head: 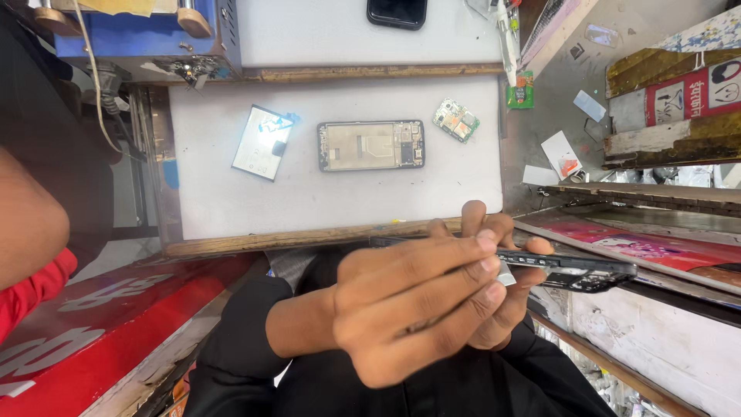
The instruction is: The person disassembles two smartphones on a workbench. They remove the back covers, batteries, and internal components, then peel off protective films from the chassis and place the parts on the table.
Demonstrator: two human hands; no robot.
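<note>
So the thin black plastic phone shell [575, 270] is up off the bench, held edge-on in front of your lap, just below the near wooden edge of the grey worktop [224, 201]. Your left hand [409, 309] is on top and closest to the camera, fingers stretched out long and pressed together along the shell's near side, with a small silvery bit showing right at the fingertips [488, 266]. Your right hand [502, 301] sits underneath, mostly hidden by the left, fingers curled up around the shell from below, so both hands have a closed hold on it. How tight, can't tell from here.

Out on the worktop, well apart from your hands, there's a rectangular phone frame with a gold-coloured inner plate [370, 145] lying flat in the middle. Left of it is a flat silvery rectangular battery with a blue strip [262, 142], tilted a bit. Right of it is a small green circuit board [455, 120]. Further back there's a dark phone lying face up [397, 12] at the top edge. Someone else's arm in a red sleeve [31, 286] pokes in at the far left.
</note>
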